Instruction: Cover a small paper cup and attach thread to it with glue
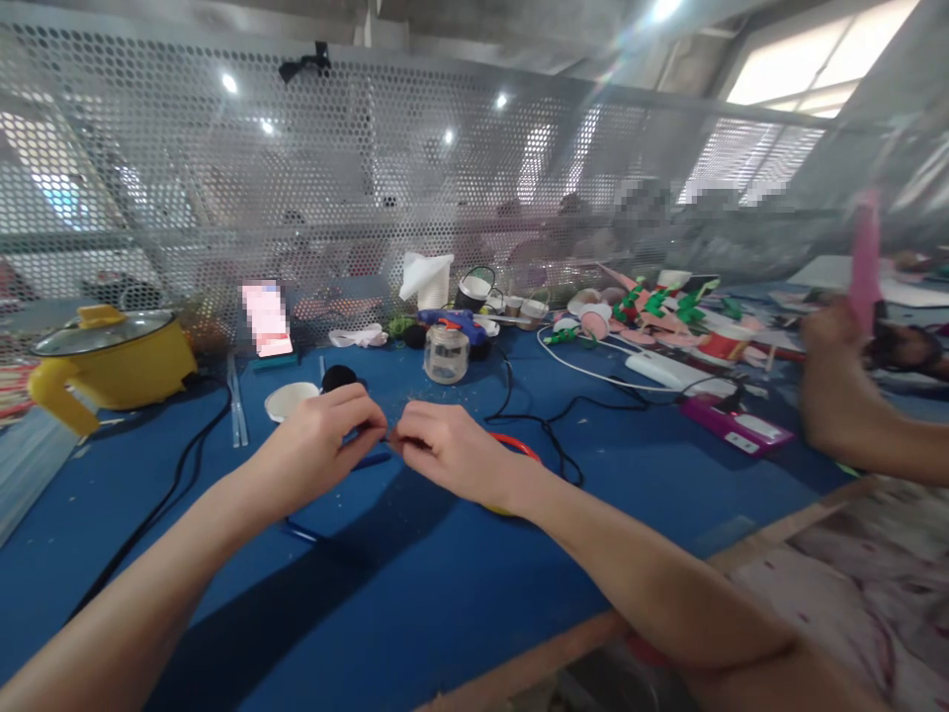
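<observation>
My left hand (320, 435) and my right hand (445, 450) meet above the blue table (415, 593), fingertips pinched together on something small that I cannot make out. A thin blue strip lies just under my left hand's fingers. An orange ring (519, 447) lies partly hidden behind my right wrist. A black pom-pom (339, 376) and a white lid (290, 400) sit just beyond my left hand.
A yellow electric pot (111, 361) stands at the far left, its black cable (170, 494) crossing the table. A glass jar (446, 354), a blue glue gun (454, 321), a white power strip (667, 373) and craft scraps lie behind. Another person's arm (852, 415) holds a pink strip at right. A perforated metal screen (371, 178) backs the table.
</observation>
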Available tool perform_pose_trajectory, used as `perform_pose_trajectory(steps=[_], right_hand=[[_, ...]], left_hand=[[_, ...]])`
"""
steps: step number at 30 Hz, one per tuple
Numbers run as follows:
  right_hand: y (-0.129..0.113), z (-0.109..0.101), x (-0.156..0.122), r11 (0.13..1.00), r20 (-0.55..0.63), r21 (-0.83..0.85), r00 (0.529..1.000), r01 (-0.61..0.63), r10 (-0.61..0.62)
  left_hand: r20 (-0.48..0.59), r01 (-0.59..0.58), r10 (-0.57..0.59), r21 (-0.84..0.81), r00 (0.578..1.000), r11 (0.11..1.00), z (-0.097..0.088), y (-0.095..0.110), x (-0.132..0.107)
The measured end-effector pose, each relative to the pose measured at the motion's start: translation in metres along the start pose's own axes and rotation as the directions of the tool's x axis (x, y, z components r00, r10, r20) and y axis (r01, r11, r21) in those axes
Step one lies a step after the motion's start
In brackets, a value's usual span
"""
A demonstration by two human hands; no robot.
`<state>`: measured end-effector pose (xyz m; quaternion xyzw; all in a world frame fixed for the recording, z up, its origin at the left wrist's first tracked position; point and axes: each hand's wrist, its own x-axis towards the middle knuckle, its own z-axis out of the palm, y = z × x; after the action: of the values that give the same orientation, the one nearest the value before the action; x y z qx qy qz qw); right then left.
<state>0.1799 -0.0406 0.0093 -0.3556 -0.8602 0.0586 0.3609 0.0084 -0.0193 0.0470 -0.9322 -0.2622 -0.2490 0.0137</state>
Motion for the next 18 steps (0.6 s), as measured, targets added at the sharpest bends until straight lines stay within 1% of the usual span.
perform_pose_trajectory(steps=[2,4,6,8,11,13,15,18], right_hand=[[-0.002,-0.002,0.0,0.999,0.022,0.02,0.999,0.047,-0.048],[-0.004,-0.005,0.0,0.996,0.014,0.082,0.999,0.038,-0.039],[-0.003,-0.007,0.001,0.985,-0.015,0.169,1.0,-0.022,0.025],[-0.002,-0.006,0.002,0.962,-0.048,0.251,0.991,-0.108,0.123],[0.002,-0.003,0.002,0.928,-0.086,0.303,0.963,-0.219,0.255],[0.004,0.0,0.001,0.934,-0.105,0.262,0.955,-0.244,0.279],[0.005,0.002,0.001,0.96,-0.113,0.169,0.964,-0.221,0.242],[0.003,0.003,0.0,0.993,-0.073,0.024,0.99,-0.119,0.121]], left_hand=[[0.041,0.062,-0.059,-0.061,0.997,0.996,-0.002,-0.003,0.0],[0.082,0.144,-0.134,-0.142,0.988,0.979,-0.003,-0.007,0.001],[0.113,0.209,-0.188,-0.215,0.975,0.954,-0.002,-0.01,0.001],[0.117,0.237,-0.213,-0.256,0.97,0.937,0.001,-0.011,0.0],[0.082,0.209,-0.195,-0.237,0.977,0.949,0.006,-0.008,0.0],[0.043,0.142,-0.137,-0.164,0.99,0.976,0.008,-0.004,0.0],[0.021,0.069,-0.067,-0.078,0.998,0.995,0.009,-0.001,-0.001],[0.015,0.015,-0.015,-0.012,1.0,1.0,0.007,0.002,-0.001]])
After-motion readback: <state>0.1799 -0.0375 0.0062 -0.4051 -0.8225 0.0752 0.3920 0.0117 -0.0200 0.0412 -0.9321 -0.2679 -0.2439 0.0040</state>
